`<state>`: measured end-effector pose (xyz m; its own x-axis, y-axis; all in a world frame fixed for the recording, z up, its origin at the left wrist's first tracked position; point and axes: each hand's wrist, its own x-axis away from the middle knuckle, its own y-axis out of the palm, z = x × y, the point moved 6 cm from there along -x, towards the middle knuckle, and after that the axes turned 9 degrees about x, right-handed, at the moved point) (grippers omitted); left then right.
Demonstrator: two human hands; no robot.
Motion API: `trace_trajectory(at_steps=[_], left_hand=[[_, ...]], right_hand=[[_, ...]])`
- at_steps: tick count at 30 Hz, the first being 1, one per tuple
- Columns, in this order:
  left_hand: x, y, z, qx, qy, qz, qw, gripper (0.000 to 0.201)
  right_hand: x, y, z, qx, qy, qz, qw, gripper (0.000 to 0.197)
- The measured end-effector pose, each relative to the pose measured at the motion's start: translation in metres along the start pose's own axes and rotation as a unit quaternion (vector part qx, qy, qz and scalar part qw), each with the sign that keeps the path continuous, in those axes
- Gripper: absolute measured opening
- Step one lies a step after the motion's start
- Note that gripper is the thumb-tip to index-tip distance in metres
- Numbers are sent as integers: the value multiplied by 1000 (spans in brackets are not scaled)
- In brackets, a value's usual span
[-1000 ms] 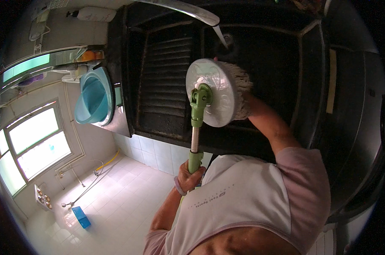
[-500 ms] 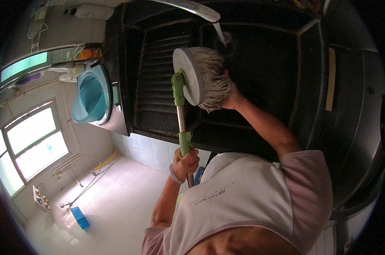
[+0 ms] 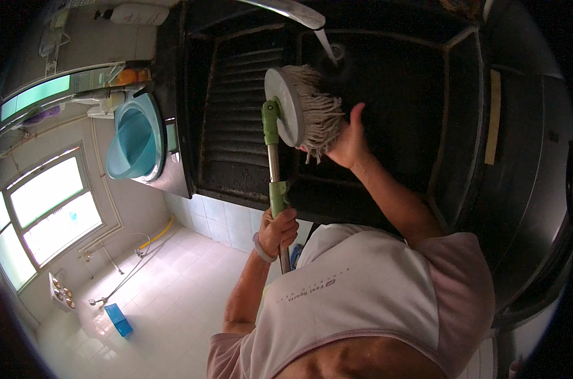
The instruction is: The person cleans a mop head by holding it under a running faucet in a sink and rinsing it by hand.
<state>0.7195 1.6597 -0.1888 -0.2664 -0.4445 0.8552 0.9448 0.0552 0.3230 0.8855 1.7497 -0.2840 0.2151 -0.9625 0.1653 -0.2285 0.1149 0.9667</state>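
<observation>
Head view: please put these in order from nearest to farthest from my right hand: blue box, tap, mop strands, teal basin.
1. Mop strands: just left of the right hand, overlapping it.
2. Tap: above, toward the top edge.
3. Teal basin: well to the left.
4. Blue box: lower left, on the floor.

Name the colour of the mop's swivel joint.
The swivel joint is green, clearest in the head view.

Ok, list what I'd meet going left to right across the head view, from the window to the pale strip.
Window → teal basin → white mop disc → mop strands → right hand → pale strip.
</observation>
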Motion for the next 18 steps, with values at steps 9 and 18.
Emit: trace_trajectory(at_steps=[9,18], left_hand=[[-4,11,-4,-65,26,14,997,20],[-10,12,-2,-103,48,29,993,20]], right_hand=[[-49,7,-26,97,51,148,983,59],[-72,-10,-10,287,-128,100,944,37]])
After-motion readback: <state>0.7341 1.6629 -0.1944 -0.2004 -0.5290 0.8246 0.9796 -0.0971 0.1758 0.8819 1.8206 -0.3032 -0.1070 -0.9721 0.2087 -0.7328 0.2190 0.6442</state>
